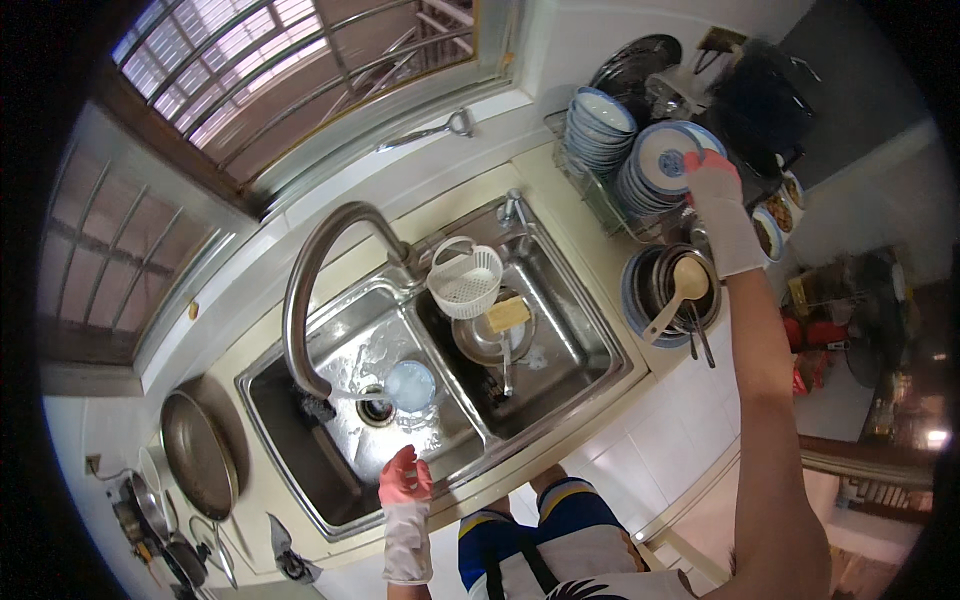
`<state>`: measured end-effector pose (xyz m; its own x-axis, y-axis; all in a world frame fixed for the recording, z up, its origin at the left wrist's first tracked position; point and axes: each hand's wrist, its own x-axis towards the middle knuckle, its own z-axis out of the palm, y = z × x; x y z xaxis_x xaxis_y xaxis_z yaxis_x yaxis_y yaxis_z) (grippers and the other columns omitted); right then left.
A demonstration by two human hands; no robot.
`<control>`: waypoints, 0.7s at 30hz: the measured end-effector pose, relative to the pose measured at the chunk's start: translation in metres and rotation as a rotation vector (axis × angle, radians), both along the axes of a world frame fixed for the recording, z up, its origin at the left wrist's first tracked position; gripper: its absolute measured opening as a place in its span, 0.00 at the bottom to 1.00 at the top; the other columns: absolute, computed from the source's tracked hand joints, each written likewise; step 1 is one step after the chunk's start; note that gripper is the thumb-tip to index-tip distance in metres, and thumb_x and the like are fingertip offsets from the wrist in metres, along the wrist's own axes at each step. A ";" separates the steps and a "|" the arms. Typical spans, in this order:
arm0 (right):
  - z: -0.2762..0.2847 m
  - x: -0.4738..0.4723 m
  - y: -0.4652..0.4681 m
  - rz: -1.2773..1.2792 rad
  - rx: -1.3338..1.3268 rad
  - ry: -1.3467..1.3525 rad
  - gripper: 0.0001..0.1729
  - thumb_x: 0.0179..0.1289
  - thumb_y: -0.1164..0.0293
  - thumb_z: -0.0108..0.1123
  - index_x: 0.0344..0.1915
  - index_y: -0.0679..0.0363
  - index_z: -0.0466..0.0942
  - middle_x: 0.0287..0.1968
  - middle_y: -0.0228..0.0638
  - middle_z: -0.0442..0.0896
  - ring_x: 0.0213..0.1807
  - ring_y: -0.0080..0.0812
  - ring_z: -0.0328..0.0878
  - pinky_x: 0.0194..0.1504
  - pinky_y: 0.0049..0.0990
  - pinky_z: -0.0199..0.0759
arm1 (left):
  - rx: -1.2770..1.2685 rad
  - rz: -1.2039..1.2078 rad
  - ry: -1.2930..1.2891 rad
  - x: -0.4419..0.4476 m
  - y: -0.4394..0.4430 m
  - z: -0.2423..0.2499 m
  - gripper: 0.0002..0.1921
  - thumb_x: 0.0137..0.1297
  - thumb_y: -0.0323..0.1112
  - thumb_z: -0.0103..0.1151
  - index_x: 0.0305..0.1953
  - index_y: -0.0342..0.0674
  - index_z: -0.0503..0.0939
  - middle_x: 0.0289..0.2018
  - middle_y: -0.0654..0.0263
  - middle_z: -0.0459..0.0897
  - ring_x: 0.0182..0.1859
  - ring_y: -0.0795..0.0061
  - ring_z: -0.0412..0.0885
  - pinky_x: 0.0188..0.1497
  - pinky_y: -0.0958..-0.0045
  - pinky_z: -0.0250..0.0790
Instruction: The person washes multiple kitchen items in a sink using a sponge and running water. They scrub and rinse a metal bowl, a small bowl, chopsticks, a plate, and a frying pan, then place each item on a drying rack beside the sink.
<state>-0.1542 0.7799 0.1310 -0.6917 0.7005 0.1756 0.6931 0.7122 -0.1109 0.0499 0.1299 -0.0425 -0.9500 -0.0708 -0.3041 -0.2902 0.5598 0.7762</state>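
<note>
My right hand (pixel 711 178), in a pink and white rubber glove, grips the edge of a blue-patterned plate (pixel 661 161) at the stack in the dish rack (pixel 600 202). Over the near rim of the left sink basin (pixel 345 442) is my gloved left hand (pixel 406 474), fingers curled apart and holding nothing. A small blue-white bowl (pixel 411 385) sits by the drain under the running curved faucet (pixel 292 315). In the right basin, a yellow sponge (pixel 508 314) and a utensil lie on a metal pan (pixel 472 341), beside a white perforated basket (pixel 466 281).
Stacked blue-rimmed bowls (pixel 598 131) stand in the rack. Nearer lie nested bowls with a ladle (pixel 689 279) and other utensils on the counter's right end. A frying pan (pixel 199 455) leans at the left. A peeler (pixel 427 135) rests on the window sill.
</note>
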 end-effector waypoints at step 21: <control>-0.067 0.161 -0.361 0.698 -0.979 0.593 0.17 0.74 0.72 0.57 0.60 0.61 0.77 0.50 0.38 0.85 0.44 0.29 0.83 0.50 0.26 0.79 | 0.208 0.625 -0.520 -0.144 0.011 -0.216 0.12 0.62 0.34 0.66 0.46 0.37 0.86 0.36 0.60 0.87 0.40 0.66 0.85 0.43 0.65 0.76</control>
